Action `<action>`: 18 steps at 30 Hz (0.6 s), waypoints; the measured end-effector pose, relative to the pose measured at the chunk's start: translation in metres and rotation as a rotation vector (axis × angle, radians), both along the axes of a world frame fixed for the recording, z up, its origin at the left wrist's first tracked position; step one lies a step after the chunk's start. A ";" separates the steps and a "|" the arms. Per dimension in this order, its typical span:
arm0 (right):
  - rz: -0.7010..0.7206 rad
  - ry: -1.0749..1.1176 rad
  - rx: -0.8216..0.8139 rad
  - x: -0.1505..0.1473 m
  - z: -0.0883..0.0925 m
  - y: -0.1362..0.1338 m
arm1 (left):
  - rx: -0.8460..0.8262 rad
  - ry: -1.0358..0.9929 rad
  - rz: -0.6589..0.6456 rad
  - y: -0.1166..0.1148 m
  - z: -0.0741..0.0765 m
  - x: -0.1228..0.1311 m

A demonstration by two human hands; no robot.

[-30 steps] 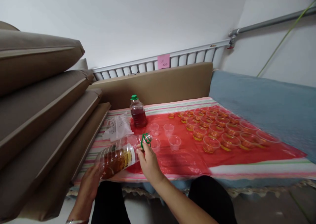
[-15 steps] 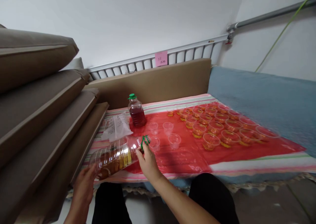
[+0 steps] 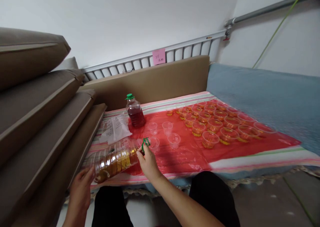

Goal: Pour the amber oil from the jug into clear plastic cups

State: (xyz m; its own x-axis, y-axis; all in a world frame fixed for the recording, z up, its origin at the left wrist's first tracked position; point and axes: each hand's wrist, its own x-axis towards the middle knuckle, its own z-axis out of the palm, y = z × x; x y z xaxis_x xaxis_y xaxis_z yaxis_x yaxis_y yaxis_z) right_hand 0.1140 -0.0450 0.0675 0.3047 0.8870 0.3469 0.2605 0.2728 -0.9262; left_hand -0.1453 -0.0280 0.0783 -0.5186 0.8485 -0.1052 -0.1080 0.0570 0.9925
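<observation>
I hold a large clear plastic bottle (image 3: 113, 159) of amber liquid, tilted almost flat with its neck toward an empty cup (image 3: 154, 143). My left hand (image 3: 80, 189) cups the bottle's base from below. My right hand (image 3: 148, 163) grips its neck by the green handle ring (image 3: 145, 142). Three more empty clear cups (image 3: 167, 127) stand just beyond, on a red plastic sheet (image 3: 190, 153). Further right are rows of several cups (image 3: 209, 139) with amber liquid in them.
A smaller bottle (image 3: 135, 112) of dark red liquid with a green cap stands at the back left, beside a crumpled clear bag (image 3: 114, 128). Stacked brown cushions (image 3: 37, 120) crowd the left side. A blue blanket (image 3: 265, 97) lies to the right, and a railing (image 3: 155, 58) runs behind.
The bottle and both hands have sunk lower and slightly left in the picture, and the whole scene has shifted left as my head turned. The grip is unchanged.
</observation>
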 end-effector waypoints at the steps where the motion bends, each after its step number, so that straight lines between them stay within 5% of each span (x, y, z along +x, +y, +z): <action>1: -0.004 0.005 -0.001 0.000 0.000 0.000 | 0.002 0.007 -0.002 0.000 0.001 0.000; 18: -0.015 0.055 0.023 0.003 0.001 0.004 | 0.005 0.093 -0.026 0.000 0.012 0.004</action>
